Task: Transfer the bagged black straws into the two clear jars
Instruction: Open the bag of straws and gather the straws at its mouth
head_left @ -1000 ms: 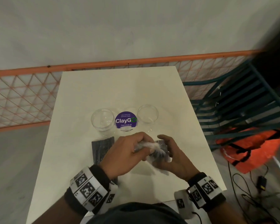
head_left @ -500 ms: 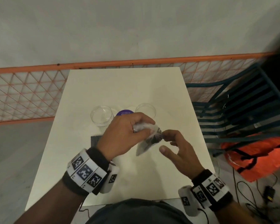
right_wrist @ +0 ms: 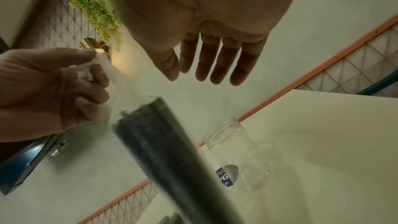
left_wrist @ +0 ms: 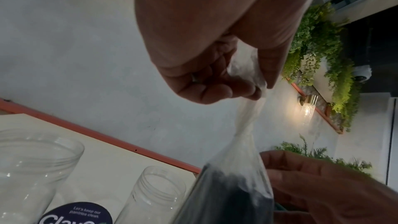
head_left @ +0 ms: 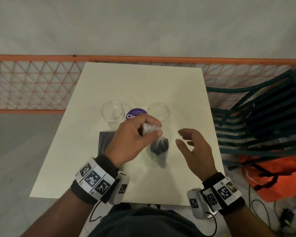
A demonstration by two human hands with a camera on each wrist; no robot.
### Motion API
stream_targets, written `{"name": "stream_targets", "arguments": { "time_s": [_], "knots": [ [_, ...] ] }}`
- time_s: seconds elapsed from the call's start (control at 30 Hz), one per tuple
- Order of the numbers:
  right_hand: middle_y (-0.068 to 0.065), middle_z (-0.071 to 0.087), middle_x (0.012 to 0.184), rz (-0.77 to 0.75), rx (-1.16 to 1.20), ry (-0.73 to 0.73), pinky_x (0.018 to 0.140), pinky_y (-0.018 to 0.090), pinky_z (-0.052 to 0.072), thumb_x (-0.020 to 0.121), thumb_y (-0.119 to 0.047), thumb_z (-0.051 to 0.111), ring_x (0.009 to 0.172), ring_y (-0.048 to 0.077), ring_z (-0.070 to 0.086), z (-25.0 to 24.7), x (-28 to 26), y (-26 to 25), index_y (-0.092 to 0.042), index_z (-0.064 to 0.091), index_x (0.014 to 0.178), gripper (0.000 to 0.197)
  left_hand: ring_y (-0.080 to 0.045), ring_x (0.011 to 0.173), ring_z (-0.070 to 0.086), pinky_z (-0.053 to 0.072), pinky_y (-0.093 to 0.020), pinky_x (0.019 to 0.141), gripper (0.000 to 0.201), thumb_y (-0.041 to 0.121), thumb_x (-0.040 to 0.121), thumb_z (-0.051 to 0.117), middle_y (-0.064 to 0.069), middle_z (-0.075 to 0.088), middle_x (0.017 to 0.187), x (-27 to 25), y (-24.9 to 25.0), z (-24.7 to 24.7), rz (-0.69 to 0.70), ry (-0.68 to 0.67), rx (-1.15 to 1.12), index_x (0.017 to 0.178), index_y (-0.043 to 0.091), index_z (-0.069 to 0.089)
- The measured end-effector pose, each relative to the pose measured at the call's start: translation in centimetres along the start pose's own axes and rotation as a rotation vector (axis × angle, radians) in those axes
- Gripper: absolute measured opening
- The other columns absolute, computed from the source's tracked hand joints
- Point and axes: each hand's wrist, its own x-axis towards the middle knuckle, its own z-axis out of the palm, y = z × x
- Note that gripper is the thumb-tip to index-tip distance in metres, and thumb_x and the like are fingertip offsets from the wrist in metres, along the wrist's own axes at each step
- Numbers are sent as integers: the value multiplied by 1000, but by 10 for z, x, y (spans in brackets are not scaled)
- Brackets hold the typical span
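Bagged black straws (head_left: 159,147) hang w/ 2 clear jars (head_left: 111,112) behind.

two clear jars (head_left: 111,112), two straw bags (head_left: 158,147), one purple lid (head_left: 134,114), one table (head_left: 143,82).

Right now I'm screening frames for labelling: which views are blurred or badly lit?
Head view: dim, fairly sharp; both clear jars readable. Left wrist view: wall lamp flares, bag of black straws soft. Right wrist view: the straws streak with motion blur, open right hand close and defocused.
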Motion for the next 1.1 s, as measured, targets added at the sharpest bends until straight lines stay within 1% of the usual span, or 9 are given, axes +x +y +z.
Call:
{"name": "stream_targets", "arguments": {
  "time_s": [0.13, 0.3, 0.47, 0.6, 0.73, 0.8, 0.9, 1.0, 1.1],
  "knots": [
    [-18, 64, 110, -71, 171, -116, 88, 31, 54, 82, -50, 65, 104, 8, 62, 3, -10, -15, -28, 58, 113, 39, -3, 80, 65, 49, -18, 70, 13, 24, 86, 75, 13, 73, 92, 3, -4, 2, 12, -45, 11, 98, 27, 72],
    [-19, 54, 122, -174, 31, -170, 91, 22, 43, 64, -74, 68, 115, 7, 52, 15, -9, -23, -40, 44, 123, 72, -8, 78, 66, 55, -27, 68, 14, 27, 88, 73, 6, 73, 91, 6, -1, 4, 33, -54, 0, 102, 26, 72],
    [-27, 52, 120, -68, 57, -207, 86, 23, 48, 62, -66, 74, 110, -1, 54, 31, 3, -20, -58, 36, 118, 67, -16, 90, 72, 60, -46, 79, 9, 22, 90, 71, 2, 75, 96, 12, -2, 2, 42, -103, -34, 99, 20, 72],
    [-19, 61, 113, 2, -58, -358, 87, 39, 53, 62, -65, 75, 105, 6, 60, 53, 15, -2, -43, 47, 119, 67, -16, 91, 72, 58, -46, 83, 8, 22, 90, 70, -1, 76, 96, 15, 1, 6, 42, -129, -88, 97, 19, 73],
    [-17, 64, 82, 61, -111, -310, 72, 34, 53, 67, -61, 70, 80, 9, 63, 61, 16, 12, -37, 59, 97, 41, -9, 84, 62, 51, -27, 75, 45, 45, 80, 72, 2, 65, 92, 19, -9, 6, 45, -120, -99, 121, 30, 59],
    [-15, 69, 83, 74, -74, -285, 72, 35, 54, 67, -62, 67, 81, 8, 65, 63, 15, 17, -35, 63, 99, 42, -8, 82, 56, 47, -21, 75, 71, 50, 72, 78, 9, 56, 94, 20, -24, 3, 22, -105, -35, 134, 36, 46],
    [-10, 72, 99, 43, -35, -301, 79, 40, 56, 68, -69, 63, 92, 12, 67, 65, 15, 16, -34, 65, 111, 55, -9, 102, 57, 48, -25, 85, 105, 56, 61, 85, 11, 50, 124, 13, -55, 1, -130, -151, 153, 147, 42, 27],
    [-15, 65, 106, 13, -15, -364, 83, 21, 50, 59, -86, 53, 99, 4, 61, 66, 14, 11, -26, 63, 120, 87, -9, 111, 59, 55, -33, 92, 103, 55, 64, 84, 10, 50, 135, 2, -81, 14, -205, -198, 162, 148, 43, 26],
    [-21, 65, 98, 118, 21, -344, 75, 9, 43, 63, -59, 72, 91, -5, 61, 71, 13, 17, -25, 64, 115, 63, -10, 104, 65, 59, -38, 90, 73, 27, 76, 83, 7, 64, 124, -4, -98, 30, -233, -96, 28, 137, 35, 45]
  ]
}}
